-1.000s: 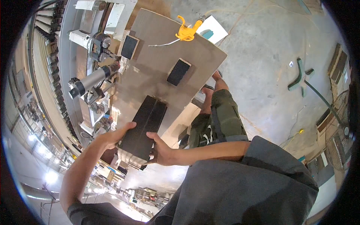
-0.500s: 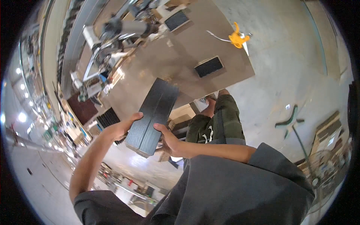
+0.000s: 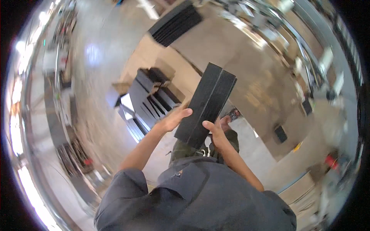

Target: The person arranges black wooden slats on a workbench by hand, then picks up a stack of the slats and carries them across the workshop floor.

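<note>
Two black panels (image 3: pixel 206 104) are gripped by the left hand (image 3: pixel 172 120) and right hand (image 3: pixel 216 131) near the bench (image 3: pixel 246 77) edge.

Both bare forearms rise from the torso at 6 o'clock toward the picture's centre. The left hand (image 3: pixel 172 120) reaches in from 7 o'clock, palm turned inward, fingers curled and thumb pointing toward 3 o'clock. The right hand (image 3: pixel 218 133) comes from 5 o'clock, thumb raised toward 11 o'clock; its fingers are mostly hidden, probably wrapped underneath.
</note>
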A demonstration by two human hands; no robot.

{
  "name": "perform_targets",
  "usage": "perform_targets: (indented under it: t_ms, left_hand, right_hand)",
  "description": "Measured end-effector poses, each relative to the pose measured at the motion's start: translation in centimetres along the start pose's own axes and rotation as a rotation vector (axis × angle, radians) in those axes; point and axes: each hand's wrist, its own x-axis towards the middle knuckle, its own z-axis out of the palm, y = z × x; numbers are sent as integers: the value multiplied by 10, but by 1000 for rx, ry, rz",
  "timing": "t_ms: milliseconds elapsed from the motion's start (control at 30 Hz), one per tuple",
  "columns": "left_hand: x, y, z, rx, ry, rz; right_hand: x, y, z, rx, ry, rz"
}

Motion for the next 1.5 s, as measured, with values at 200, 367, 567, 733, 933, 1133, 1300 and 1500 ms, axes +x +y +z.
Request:
perform_targets:
  t_ms: [200,367,567,733,933,1133,1300,1500]
  left_hand:
    - [-56,-149,-84,-358,232,139]
    - [-114,-189,-141,-478,353,256]
    - [-121,-261,-206,-639,465,357]
    - [-112,-304,-247,-660,563,397]
    - [-25,-411,-276,-801,653,378]
    - [85,-492,-321,-891,691,255]
    - [188,-531,-365,-1007,815,307]
    - [302,-606,-428,-1040,922,364]
  right_hand:
    - [67,70,46,-455,-51,294]
    - [113,130,113,-538,1,508]
    - [176,197,140,-587,-58,666]
    - [229,235,153,-677,-113,772]
    - [317,289,103,-757,-259,758]
    - [432,358,10,-921,-321,827]
    - [531,399,-72,-985,-367,892]
    - [644,441,-117,-1067,-476,852]
